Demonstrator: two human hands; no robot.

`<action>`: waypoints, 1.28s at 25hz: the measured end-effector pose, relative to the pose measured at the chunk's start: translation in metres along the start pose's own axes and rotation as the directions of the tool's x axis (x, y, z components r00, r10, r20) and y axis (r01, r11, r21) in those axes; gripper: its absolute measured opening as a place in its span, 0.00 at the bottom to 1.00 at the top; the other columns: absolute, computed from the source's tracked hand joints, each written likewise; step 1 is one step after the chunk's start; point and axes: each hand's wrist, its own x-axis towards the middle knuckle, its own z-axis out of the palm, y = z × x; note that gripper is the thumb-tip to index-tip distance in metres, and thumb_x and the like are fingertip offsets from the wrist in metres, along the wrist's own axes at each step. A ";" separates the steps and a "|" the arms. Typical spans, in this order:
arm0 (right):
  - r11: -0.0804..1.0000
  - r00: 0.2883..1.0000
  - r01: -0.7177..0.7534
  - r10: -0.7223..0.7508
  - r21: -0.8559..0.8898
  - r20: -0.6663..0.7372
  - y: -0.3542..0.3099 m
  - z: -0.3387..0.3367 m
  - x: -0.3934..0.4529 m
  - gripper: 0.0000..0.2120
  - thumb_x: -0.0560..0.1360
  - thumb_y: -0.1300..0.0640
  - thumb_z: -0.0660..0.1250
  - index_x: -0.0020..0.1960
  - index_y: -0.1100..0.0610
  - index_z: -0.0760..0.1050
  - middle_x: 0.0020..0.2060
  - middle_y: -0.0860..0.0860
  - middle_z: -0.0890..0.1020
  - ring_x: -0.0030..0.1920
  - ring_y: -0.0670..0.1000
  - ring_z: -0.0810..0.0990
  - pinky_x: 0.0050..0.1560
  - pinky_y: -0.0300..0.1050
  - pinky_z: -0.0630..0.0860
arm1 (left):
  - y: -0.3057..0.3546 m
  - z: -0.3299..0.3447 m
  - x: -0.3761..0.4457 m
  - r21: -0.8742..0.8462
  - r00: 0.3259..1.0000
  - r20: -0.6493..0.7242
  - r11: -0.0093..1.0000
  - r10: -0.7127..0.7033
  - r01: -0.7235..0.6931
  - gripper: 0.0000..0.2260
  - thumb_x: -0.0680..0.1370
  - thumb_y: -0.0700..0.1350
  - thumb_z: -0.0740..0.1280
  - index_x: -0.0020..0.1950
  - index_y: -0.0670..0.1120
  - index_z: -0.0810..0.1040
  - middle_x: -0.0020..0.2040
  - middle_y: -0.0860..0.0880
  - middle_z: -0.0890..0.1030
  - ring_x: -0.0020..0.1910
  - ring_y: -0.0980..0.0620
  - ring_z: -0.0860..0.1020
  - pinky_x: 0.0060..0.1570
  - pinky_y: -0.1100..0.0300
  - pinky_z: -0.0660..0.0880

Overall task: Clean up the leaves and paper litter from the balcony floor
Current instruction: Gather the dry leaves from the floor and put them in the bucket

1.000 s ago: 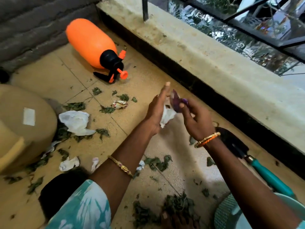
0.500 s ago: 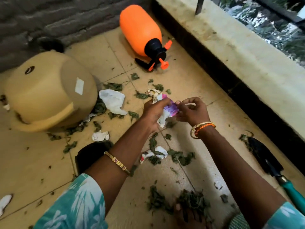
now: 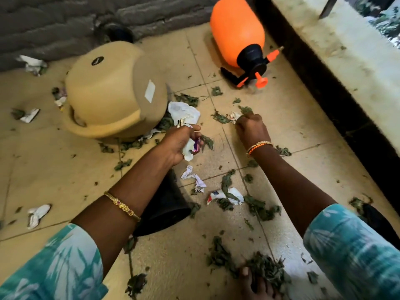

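Note:
My left hand (image 3: 180, 141) grips a bundle of crumpled paper scraps (image 3: 190, 149), white with a purple piece, just above the tan floor tiles. My right hand (image 3: 251, 127) reaches down to the floor and pinches a small crumpled paper (image 3: 234, 116) lying among green leaves (image 3: 220, 119). A larger white crumpled paper (image 3: 184, 112) lies beside the overturned pot. More paper scraps (image 3: 193, 176) and a torn printed piece (image 3: 225, 195) lie between my arms. A heap of leaves (image 3: 263, 267) sits by my bare foot (image 3: 257, 284).
A tan pot (image 3: 108, 94) lies tipped over at the left. An orange spray bottle (image 3: 238, 37) lies on its side at the back. A black pot (image 3: 164, 204) lies under my left forearm. A concrete ledge (image 3: 346, 57) borders the right; a grey wall (image 3: 65, 22) stands behind.
My hands have separated. The left keeps the paper bundle and dropped toward the floor; the right let go and reached out to a paper scrap among leaves. The view tilted left and down.

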 end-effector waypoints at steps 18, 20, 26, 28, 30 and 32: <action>0.402 0.894 -0.431 0.314 0.808 0.321 -0.100 -0.022 -0.027 0.07 0.70 0.65 0.72 0.37 0.56 0.76 0.34 0.54 0.80 0.35 0.54 0.79 0.43 0.52 0.79 | -0.004 -0.020 -0.026 0.084 0.997 0.076 0.996 0.002 -0.008 0.03 0.78 0.43 0.67 0.48 0.44 0.78 0.35 0.48 0.79 0.22 0.56 0.72 0.19 0.70 0.63; 0.577 0.921 -0.357 0.348 0.735 0.174 -0.098 -0.018 -0.013 0.06 0.69 0.61 0.72 0.38 0.53 0.77 0.37 0.50 0.81 0.39 0.51 0.79 0.48 0.52 0.80 | 0.000 -0.037 -0.023 0.038 1.000 0.019 0.999 -0.023 0.022 0.04 0.80 0.39 0.62 0.49 0.45 0.76 0.40 0.47 0.80 0.20 0.55 0.73 0.18 0.70 0.64; 0.979 0.900 0.201 -0.177 -0.020 0.399 -0.115 0.012 0.026 0.35 0.70 0.48 0.71 0.73 0.50 0.61 0.73 0.59 0.57 0.70 0.62 0.61 0.67 0.54 0.65 | 0.003 -0.073 -0.015 -0.004 0.996 -0.088 0.999 -0.032 0.032 0.04 0.81 0.41 0.62 0.48 0.44 0.74 0.34 0.48 0.72 0.18 0.56 0.71 0.18 0.70 0.64; 0.978 0.935 0.205 -0.204 0.027 0.290 -0.115 0.022 0.030 0.22 0.75 0.55 0.65 0.68 0.56 0.69 0.69 0.60 0.68 0.66 0.60 0.68 0.62 0.51 0.68 | 0.000 -0.076 -0.013 0.023 0.995 -0.096 0.999 -0.041 0.044 0.10 0.79 0.49 0.66 0.42 0.44 0.74 0.33 0.49 0.73 0.20 0.55 0.73 0.19 0.68 0.67; 0.972 0.993 0.107 -0.115 0.208 0.028 -0.109 0.022 0.029 0.14 0.76 0.61 0.62 0.60 0.62 0.76 0.56 0.63 0.79 0.55 0.60 0.77 0.53 0.47 0.71 | -0.001 -0.080 -0.011 0.060 0.992 -0.117 0.997 -0.047 0.054 0.16 0.75 0.58 0.69 0.47 0.45 0.77 0.39 0.51 0.78 0.31 0.53 0.79 0.26 0.63 0.76; 0.919 0.977 0.031 0.054 0.392 -0.205 -0.103 0.006 0.023 0.11 0.77 0.60 0.61 0.53 0.65 0.77 0.46 0.61 0.81 0.45 0.57 0.79 0.43 0.43 0.70 | 0.002 -0.082 -0.013 0.042 0.992 -0.110 0.997 -0.062 0.067 0.21 0.73 0.64 0.67 0.53 0.47 0.77 0.41 0.52 0.78 0.32 0.52 0.78 0.27 0.62 0.77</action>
